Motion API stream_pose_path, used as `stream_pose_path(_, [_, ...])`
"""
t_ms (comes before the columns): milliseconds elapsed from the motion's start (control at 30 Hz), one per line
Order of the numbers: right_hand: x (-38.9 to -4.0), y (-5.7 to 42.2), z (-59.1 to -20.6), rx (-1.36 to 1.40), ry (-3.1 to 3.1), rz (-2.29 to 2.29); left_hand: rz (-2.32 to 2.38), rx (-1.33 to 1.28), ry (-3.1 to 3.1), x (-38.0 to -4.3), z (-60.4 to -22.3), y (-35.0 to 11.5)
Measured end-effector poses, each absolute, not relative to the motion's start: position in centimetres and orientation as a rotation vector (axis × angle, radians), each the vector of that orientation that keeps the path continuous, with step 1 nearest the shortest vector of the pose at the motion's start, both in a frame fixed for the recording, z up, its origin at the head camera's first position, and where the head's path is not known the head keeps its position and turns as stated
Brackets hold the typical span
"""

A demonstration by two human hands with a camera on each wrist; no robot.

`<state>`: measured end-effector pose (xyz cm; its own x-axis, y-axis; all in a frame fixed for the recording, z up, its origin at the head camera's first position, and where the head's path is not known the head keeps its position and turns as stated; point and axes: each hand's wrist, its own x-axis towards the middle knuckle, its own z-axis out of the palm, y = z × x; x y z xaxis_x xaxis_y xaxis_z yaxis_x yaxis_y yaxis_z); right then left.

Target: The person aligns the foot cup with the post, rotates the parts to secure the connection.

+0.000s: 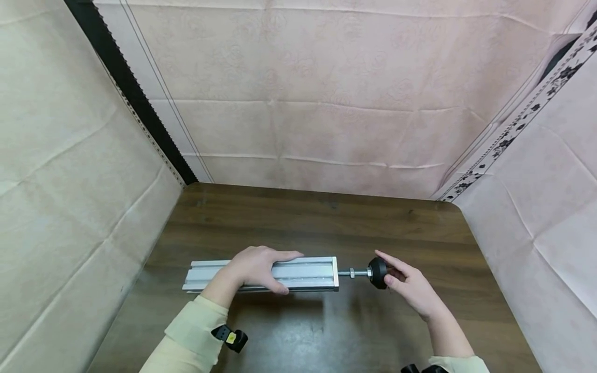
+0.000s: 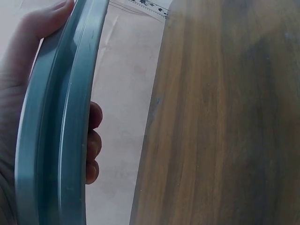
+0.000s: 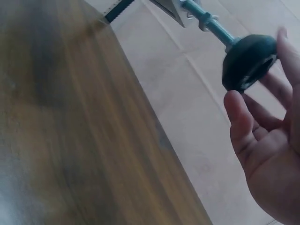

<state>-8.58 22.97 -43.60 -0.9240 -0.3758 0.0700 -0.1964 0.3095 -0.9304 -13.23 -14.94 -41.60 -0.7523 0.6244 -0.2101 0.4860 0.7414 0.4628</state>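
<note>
A silver aluminium extrusion profile [image 1: 308, 274] lies crosswise over the table in the head view. My left hand [image 1: 258, 269] grips it around the middle, thumb on the near side; in the left wrist view fingertips [image 2: 93, 143] curl past the edge of the grooved profile [image 2: 51, 126]. From the plate at its right end sticks a threaded rod with a nut [image 1: 352, 273], ending in a black levelling foot [image 1: 378, 273]. My right hand [image 1: 404, 282] holds the foot's rim between thumb and fingers. In the right wrist view the foot [image 3: 248, 61] sits between thumb [image 3: 238, 115] and fingers.
Beneath is a brown wooden table [image 1: 298, 223]. Pale cloth curtains stand at the back [image 1: 317, 103], left [image 1: 70, 181] and right [image 1: 550, 207], close around the table's edges. Camera straps [image 1: 228, 336] sit on the wrists.
</note>
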Motion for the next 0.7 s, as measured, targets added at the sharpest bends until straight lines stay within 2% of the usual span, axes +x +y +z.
stream_pose_path(367, [-8.43,23.69,-43.32,-0.753,2.275,-1.662,0.548,0.839,2.576,-13.26,-41.73,-14.75])
stream_pose_path(700, [-8.72,23.07,-43.33,-0.507,2.365,-1.636,0.537,0.847,2.586,-13.23,-41.67,-14.81])
